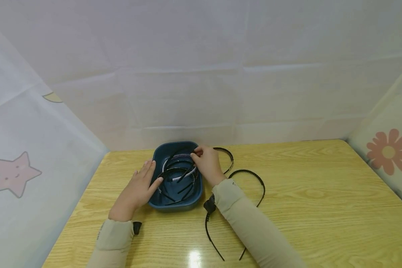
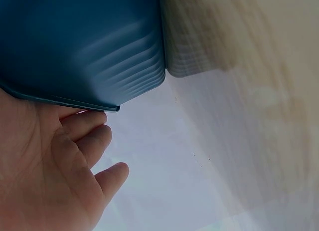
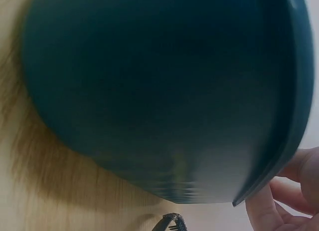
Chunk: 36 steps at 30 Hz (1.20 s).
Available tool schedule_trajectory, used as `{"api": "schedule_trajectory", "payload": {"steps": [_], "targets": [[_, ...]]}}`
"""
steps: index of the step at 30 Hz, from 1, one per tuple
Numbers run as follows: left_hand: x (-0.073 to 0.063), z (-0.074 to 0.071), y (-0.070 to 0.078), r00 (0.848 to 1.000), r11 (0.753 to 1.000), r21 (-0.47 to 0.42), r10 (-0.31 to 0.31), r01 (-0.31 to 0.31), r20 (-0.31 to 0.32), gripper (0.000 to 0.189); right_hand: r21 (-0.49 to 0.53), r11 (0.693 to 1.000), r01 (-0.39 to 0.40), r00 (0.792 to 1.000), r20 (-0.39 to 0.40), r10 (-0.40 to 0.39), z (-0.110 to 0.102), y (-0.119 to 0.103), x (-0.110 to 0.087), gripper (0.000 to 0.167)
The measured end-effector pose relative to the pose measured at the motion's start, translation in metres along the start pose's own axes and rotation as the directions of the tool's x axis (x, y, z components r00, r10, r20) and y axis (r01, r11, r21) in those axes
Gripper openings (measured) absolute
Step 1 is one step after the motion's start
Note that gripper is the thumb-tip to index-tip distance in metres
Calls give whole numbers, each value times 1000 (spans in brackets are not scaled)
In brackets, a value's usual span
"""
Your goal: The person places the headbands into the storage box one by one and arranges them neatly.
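A dark blue plastic basin [image 1: 169,208] holds several toothed headbands [image 1: 174,169], mostly black, with a white one [image 1: 184,176] among them. My left hand [image 1: 139,190] rests on the basin's left rim, fingers extended and thumb reaching over the edge. In the left wrist view, its fingers lie along the rim from outside. Over the basin's right rim, my right hand [image 1: 207,162] pinches a black headband [image 1: 187,172] between thumb and fingers, its arms pointing down into the basin. From the right wrist view, the basin wall [image 3: 149,91] hides what the fingertips hold.
Right of the basin, a black headband [image 1: 232,158] lies partly behind my right hand. Nearer me, another black headband [image 1: 262,182] lies on the wooden table [image 1: 321,201], partly under my right forearm. White sheets [image 1: 187,74] stand behind and at both sides.
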<state>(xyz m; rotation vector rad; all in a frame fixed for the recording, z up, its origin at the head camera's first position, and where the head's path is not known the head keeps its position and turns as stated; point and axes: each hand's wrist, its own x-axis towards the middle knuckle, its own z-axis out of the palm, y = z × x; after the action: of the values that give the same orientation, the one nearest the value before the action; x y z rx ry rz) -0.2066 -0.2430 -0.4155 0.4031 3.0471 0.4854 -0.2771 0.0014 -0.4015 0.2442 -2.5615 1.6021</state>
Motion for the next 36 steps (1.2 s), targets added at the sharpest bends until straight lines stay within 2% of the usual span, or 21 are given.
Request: {"api": "schedule_trajectory", "payload": {"steps": [6,12,19,23,28,36], "targets": [[0,0,-1,1000,1000,5,0,0,1,76,-16,1000,22,999,26,-21,1,1,-1,13],[-1,-2,1,1000,1000,1,4,-4,-4,75,-22,996,91,995,49,-90,-3,4,-5,11],[-2,-3,2,1000,1000,2,5,-5,1,76,-7,990,138,984,116,-137,-12,6,-12,15],[-2,-2,1,1000,1000,4,4,-4,1,76,-6,990,142,979,147,-140,-20,6,-17,14],[-1,-1,1,1000,1000,-5,2,-2,-1,75,-58,990,126,977,179,-114,-38,5,-22,16],[-1,0,-1,1000,1000,-13,2,-2,2,77,-59,991,120,984,139,-111,-67,10,-26,19]]}}
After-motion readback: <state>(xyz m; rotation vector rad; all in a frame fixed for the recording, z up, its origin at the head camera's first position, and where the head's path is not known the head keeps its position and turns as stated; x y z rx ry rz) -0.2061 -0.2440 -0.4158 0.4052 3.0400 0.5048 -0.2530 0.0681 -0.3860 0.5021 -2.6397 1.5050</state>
